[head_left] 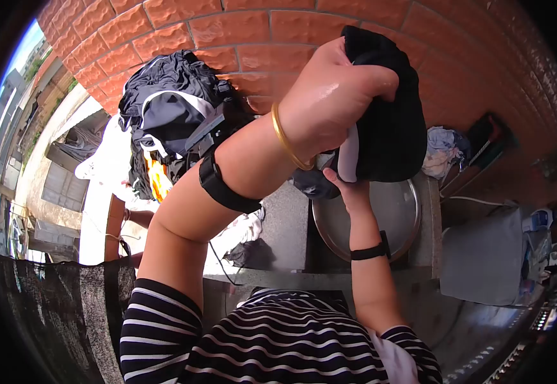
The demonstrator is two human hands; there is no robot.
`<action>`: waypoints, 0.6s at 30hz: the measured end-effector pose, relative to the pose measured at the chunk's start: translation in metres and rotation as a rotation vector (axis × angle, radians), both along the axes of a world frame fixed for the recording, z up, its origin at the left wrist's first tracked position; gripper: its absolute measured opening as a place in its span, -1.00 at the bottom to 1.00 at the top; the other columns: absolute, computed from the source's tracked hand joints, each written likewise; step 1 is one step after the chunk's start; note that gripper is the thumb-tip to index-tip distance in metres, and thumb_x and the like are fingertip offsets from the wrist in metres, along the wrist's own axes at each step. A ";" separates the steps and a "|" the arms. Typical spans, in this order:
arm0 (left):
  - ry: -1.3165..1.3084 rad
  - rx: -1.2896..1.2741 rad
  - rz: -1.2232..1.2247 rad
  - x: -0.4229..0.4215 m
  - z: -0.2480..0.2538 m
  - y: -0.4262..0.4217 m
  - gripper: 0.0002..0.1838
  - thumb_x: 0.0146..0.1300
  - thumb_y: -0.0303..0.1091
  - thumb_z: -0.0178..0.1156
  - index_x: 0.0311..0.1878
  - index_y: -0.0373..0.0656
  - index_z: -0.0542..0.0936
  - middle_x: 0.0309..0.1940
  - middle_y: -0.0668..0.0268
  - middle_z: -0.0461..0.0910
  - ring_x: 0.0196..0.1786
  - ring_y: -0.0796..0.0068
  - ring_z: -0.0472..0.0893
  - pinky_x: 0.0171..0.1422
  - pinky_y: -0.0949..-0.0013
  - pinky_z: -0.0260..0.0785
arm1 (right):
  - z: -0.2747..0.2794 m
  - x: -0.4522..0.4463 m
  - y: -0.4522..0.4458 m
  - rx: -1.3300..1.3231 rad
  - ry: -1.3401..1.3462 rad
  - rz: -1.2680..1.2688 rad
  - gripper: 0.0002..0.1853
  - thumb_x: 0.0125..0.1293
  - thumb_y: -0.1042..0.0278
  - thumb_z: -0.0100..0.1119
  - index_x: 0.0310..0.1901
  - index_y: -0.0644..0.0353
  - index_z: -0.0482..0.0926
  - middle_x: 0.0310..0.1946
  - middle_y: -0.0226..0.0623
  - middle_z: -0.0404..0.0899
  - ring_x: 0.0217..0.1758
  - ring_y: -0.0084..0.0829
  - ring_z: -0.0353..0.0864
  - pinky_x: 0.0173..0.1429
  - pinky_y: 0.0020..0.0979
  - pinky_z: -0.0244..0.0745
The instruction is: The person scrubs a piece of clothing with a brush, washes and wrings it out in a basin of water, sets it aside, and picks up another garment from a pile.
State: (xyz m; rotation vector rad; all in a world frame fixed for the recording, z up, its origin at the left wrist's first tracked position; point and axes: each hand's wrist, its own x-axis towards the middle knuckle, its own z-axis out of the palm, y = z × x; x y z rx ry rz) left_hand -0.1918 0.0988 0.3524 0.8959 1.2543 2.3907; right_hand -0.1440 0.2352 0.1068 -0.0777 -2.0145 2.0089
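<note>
My left hand [349, 83], with a gold bangle at its wrist, is raised high and closed on the upper part of a black garment [390, 131]. The wet-looking fabric hangs down in a bunch, with a white strip along its left edge. Lower down, my right hand [354, 192] is at the garment's bottom end, thumb pointing up; its other fingers are largely hidden by the cloth. Under the hands sits a round metal basin [413, 224]. A dark grey piece of cloth [317, 184] lies by the basin's upper left rim, partly covered by my wrist.
Dark clothes [173, 102] are heaped on the left against the brick wall [240, 29]. Light cloth [246, 227] lies on the stone counter [285, 224]. More laundry [445, 150] is at the right, above a grey panel [483, 256]. Black netting [54, 307] hangs lower left.
</note>
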 end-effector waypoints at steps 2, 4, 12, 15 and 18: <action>-0.055 -0.005 -0.087 0.010 -0.010 0.007 -0.88 -0.01 -0.65 0.23 -0.37 -0.23 0.58 -0.42 0.36 0.62 -0.36 0.52 0.59 -0.21 0.42 0.47 | -0.007 0.007 0.015 -0.235 0.036 -0.094 -0.10 0.19 0.22 0.50 0.50 0.11 0.19 0.45 -0.27 0.26 0.49 -0.30 0.27 0.54 -0.28 0.16; -0.143 -0.106 -0.115 0.010 -0.032 0.011 -0.86 0.04 -0.62 0.25 -0.29 -0.25 0.60 -0.35 0.32 0.66 -0.29 0.49 0.63 -0.15 0.42 0.50 | -0.019 0.021 0.044 -0.581 0.122 -0.197 -0.31 0.38 0.25 0.28 0.48 0.09 0.24 0.44 -0.33 0.30 0.50 -0.29 0.27 0.54 -0.25 0.21; -0.617 -0.872 -0.130 -0.022 -0.232 0.011 -0.64 0.29 -0.25 0.30 0.05 -0.27 0.58 -0.13 0.24 0.68 -0.12 0.37 0.69 0.05 0.26 0.60 | -0.157 0.105 0.236 -0.240 -0.350 -0.484 -0.19 0.25 0.30 0.40 0.47 0.23 0.22 0.46 -0.05 0.26 0.45 -0.21 0.37 0.43 -0.16 0.40; 0.175 -1.581 -0.050 -0.026 -0.346 0.021 -0.35 0.12 -0.06 0.42 0.18 -0.27 0.51 -0.11 0.02 0.63 -0.05 0.03 0.68 0.12 0.06 0.56 | -0.114 0.095 0.212 0.461 -1.019 -0.089 -0.03 0.11 0.26 0.52 0.49 0.26 0.15 0.49 0.01 0.19 0.48 -0.18 0.34 0.46 -0.10 0.35; 0.548 -1.722 -0.089 -0.013 -0.363 0.047 -0.02 0.07 0.01 0.43 0.51 -0.09 0.20 0.41 -0.20 0.29 0.42 -0.19 0.36 0.52 0.00 0.18 | -0.130 0.094 0.208 0.677 -1.084 -0.144 0.01 0.23 0.21 0.42 0.56 0.22 -0.05 0.50 0.05 0.16 0.55 -0.13 0.23 0.57 -0.16 0.15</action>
